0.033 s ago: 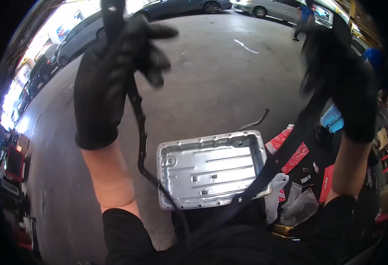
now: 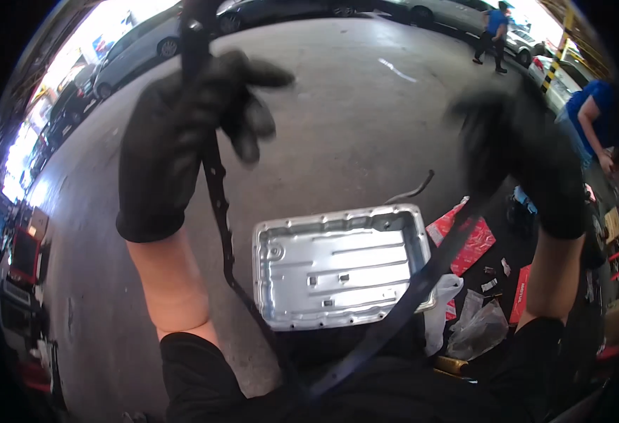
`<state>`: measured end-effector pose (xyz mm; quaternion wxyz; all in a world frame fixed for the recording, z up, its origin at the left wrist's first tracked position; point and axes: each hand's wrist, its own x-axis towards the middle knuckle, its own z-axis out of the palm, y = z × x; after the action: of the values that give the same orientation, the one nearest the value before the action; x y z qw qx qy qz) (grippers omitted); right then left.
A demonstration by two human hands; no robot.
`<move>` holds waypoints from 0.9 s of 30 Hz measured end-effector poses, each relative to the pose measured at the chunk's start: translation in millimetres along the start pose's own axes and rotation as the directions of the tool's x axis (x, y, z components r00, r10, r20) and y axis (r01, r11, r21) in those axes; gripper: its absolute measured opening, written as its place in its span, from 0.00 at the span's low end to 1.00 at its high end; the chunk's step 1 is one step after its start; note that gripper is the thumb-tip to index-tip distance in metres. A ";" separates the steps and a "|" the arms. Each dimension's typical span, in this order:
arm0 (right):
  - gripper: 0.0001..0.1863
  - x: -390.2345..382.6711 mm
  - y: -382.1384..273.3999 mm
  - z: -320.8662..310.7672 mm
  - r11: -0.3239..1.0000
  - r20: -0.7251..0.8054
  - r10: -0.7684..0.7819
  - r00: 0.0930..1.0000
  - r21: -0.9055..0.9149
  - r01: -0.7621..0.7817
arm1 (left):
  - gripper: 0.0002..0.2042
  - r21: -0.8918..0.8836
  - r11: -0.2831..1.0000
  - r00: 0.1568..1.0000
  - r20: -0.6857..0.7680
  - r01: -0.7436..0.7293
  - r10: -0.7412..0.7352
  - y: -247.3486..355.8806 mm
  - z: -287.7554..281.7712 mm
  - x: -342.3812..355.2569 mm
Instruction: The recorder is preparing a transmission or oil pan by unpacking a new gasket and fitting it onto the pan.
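Note:
Both my hands wear black gloves and are raised above a silver metal oil pan [image 2: 316, 264], which lies with its hollow side up, close to my body. Between them hangs a black, thin pan gasket [image 2: 223, 211], with bolt holes along its strip. My left hand [image 2: 196, 123] grips one side of it; part of the strip rises above this hand, and some fingers point away to the right. My right hand [image 2: 517, 141], smeared by motion, has the other side of the gasket running down from it. The gasket's lower end dips in front of my dark clothing, nearer than the pan.
At right on the floor lie red packaging [image 2: 468, 243], a clear plastic bag [image 2: 477, 331] and a white bag [image 2: 440, 310]. A bent tube [image 2: 416, 187] lies beyond the pan. One co-worker [image 2: 595, 120] bends at far right; another person [image 2: 494, 35] is near parked cars [image 2: 137, 53].
My right hand has shifted slightly left and down, and the gasket's right strip has swung with it. My left hand has dropped a little. The co-worker at right shows more.

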<state>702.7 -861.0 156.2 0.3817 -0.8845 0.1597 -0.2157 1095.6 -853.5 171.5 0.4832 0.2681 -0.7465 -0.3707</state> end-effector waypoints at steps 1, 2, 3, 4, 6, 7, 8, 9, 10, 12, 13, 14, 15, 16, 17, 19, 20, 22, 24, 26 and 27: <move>0.28 -4.5 12.3 12.0 0.998 0.122 0.037 0.992 0.038 -0.042 | 0.18 -0.007 0.999 0.999 -0.013 0.040 -0.040 -7.8 -1.3 -7.8; 0.30 -8.3 28.7 23.1 0.987 0.122 0.145 0.982 0.056 -0.152 | 0.18 0.003 0.974 0.969 0.101 0.226 -0.225 -22.4 1.5 -16.2; 0.33 -12.6 43.3 31.6 0.974 0.164 0.219 0.962 0.014 -0.224 | 0.18 -0.003 0.926 0.900 0.236 0.378 -0.366 -39.8 4.9 -23.7; 0.36 -18.3 56.9 41.8 0.882 0.123 0.423 0.898 -0.281 -0.378 | 0.18 0.005 0.891 0.866 0.231 0.454 -0.442 -62.0 11.8 -27.5; 0.41 -20.6 91.2 56.4 0.696 0.061 0.604 0.795 -0.527 -0.488 | 0.19 0.194 0.911 0.767 0.493 0.363 -0.411 -112.7 33.0 -24.4; 0.40 -14.5 113.4 68.1 0.855 -0.076 0.490 0.868 -0.149 -0.496 | 0.19 0.137 0.919 0.763 0.519 0.370 -0.385 -133.1 43.4 -24.4; 0.40 -10.2 127.1 85.6 0.899 -0.257 0.422 0.869 0.243 -0.364 | 0.19 0.183 0.889 0.710 0.544 0.420 -0.447 -150.9 55.2 -26.1; 0.41 -13.3 131.7 100.6 0.906 -0.229 0.388 0.893 0.274 -0.324 | 0.19 0.270 0.850 0.654 0.547 0.453 -0.522 -162.4 69.2 -24.5; 0.42 -7.1 135.7 113.1 0.914 -0.198 0.336 0.921 0.305 -0.268 | 0.19 0.238 0.860 0.660 0.559 0.452 -0.502 -171.8 75.5 -20.8; 0.36 1.0 134.2 139.8 0.928 -0.184 0.359 0.915 0.173 -0.329 | 0.19 0.288 0.836 0.625 0.562 0.467 -0.542 -182.8 86.6 -18.6; 0.30 11.3 137.0 145.6 0.898 -0.236 0.438 0.867 0.082 -0.432 | 0.21 0.294 0.809 0.587 0.568 0.509 -0.576 -186.1 87.9 -16.1; 0.24 19.2 137.7 151.1 0.876 -0.288 0.465 0.837 0.009 -0.483 | 0.21 0.291 0.803 0.586 0.563 0.519 -0.583 -188.4 88.2 -17.1; 0.19 26.6 138.1 155.2 0.895 -0.376 0.445 0.813 0.161 -0.415 | 0.21 0.288 0.802 0.575 0.575 0.523 -0.581 -191.1 86.6 -19.2; 0.19 26.5 137.1 151.7 0.931 -0.380 0.365 0.850 0.149 -0.333 | 0.21 0.286 0.800 0.565 0.586 0.527 -0.581 -194.4 83.7 -22.1; 0.20 21.3 134.1 144.7 0.868 -0.344 0.490 0.801 0.282 -0.409 | 0.19 0.267 0.795 0.549 0.603 0.545 -0.579 -196.7 77.0 -29.3; 0.18 0.8 128.9 127.8 0.756 -0.315 0.629 0.711 0.462 -0.464 | 0.17 0.314 0.797 0.540 0.604 0.515 -0.587 -200.7 60.0 -50.7; 0.17 -12.3 127.0 121.1 0.747 -0.344 0.622 0.703 0.529 -0.402 | 0.15 0.349 0.817 0.537 0.624 0.459 -0.568 -201.7 51.3 -64.5; 0.17 -35.0 126.8 108.2 0.706 -0.350 0.670 0.655 0.573 -0.417 | 0.12 0.244 0.698 0.464 0.596 0.673 -0.656 -200.0 38.3 -101.5; 0.17 -48.6 125.7 104.6 0.674 -0.359 0.699 0.619 0.621 -0.401 | 0.11 0.223 0.710 0.522 0.541 0.668 -0.660 -194.0 21.9 -138.3; 0.16 -54.1 121.9 107.4 0.694 -0.390 0.656 0.646 0.649 -0.312 | 0.13 0.159 0.638 0.515 0.460 0.754 -0.723 -182.5 3.8 -174.8; 0.16 -55.2 118.9 110.4 0.691 -0.399 0.627 0.670 0.681 -0.241 | 0.13 0.179 0.601 0.506 0.386 0.779 -0.771 -177.3 0.6 -192.4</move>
<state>697.0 -847.6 -14.6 0.5995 -0.5384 0.4170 -0.4206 1177.3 -810.4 -73.2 0.0936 0.4811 -0.6298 -0.6026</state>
